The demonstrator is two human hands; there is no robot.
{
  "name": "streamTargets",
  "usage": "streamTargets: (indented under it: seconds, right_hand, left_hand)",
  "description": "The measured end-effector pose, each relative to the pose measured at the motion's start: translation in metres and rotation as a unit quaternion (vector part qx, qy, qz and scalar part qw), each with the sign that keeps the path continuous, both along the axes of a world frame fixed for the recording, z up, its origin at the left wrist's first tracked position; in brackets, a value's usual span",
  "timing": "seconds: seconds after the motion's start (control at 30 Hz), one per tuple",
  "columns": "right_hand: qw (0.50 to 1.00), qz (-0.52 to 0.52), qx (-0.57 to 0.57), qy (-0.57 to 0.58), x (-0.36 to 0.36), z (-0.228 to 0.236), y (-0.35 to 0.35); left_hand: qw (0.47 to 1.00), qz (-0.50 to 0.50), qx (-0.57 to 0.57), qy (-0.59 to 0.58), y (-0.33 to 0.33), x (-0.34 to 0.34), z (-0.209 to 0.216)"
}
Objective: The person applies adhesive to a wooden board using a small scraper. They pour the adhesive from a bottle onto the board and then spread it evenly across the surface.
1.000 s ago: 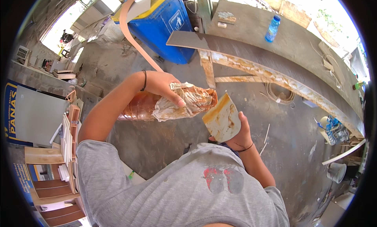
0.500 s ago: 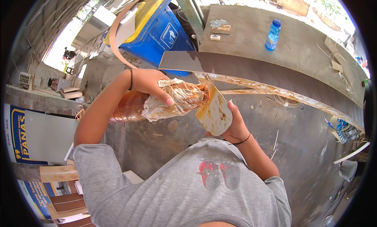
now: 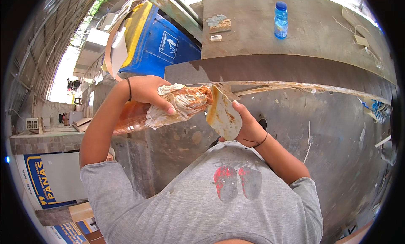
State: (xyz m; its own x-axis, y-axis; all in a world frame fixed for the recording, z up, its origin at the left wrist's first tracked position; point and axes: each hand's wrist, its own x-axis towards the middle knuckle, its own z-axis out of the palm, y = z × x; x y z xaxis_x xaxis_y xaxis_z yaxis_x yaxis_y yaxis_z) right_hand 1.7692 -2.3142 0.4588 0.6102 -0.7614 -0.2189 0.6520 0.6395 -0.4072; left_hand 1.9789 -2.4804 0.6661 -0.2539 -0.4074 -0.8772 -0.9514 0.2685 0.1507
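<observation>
My left hand (image 3: 147,90) grips a clear plastic bottle (image 3: 128,116) holding something orange-brown, tilted on its side with the mouth toward the right. Around its tapered end is a crumpled whitish wrapping (image 3: 171,107), caked with brown residue. My right hand (image 3: 249,128) is closed on a flat, pale spreader (image 3: 226,119), thumb on its right edge. Yellow-brown smears cover its face, thickest along the upper left edge. The bottle's mouth is right against or very close to that edge; I cannot tell if they touch.
Ahead lies a long dark board (image 3: 270,69) along the near side of a worktable (image 3: 249,16). On the table stands a blue-capped bottle (image 3: 281,22). A blue bin with a yellow lid (image 3: 168,43) is at the far left. Strips litter the floor (image 3: 287,147).
My view has shifted, so the table and bin sit differently. Both hands keep their holds; the spreader appears turned slightly more edge-on beside the bottle's mouth.
</observation>
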Motion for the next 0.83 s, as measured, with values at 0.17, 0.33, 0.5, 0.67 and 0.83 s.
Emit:
streamTargets:
  seconds: [0.17, 0.33, 0.5, 0.67, 0.83]
  right_hand:
    - [1.0, -0.014, 0.007, -0.003, 0.004, -0.001, -0.005]
    - [1.0, -0.016, -0.006, -0.006, 0.005, -0.005, -0.008]
    - [1.0, -0.021, -0.007, -0.013, 0.009, -0.001, -0.013]
    - [0.999, -0.019, -0.016, -0.02, 0.012, 0.003, -0.016]
    - [0.999, -0.02, -0.023, -0.036, 0.014, 0.005, -0.022]
  left_hand:
    - [1.0, -0.017, -0.014, 0.018, -0.013, -0.007, 0.007]
    - [0.998, -0.051, -0.036, 0.022, -0.016, -0.004, 0.004]
    - [0.997, -0.063, -0.046, 0.027, -0.021, -0.002, 0.005]
    - [0.995, -0.054, -0.065, 0.043, -0.018, 0.004, 0.004]
    - [0.995, -0.031, -0.069, 0.059, -0.018, 0.019, -0.001]
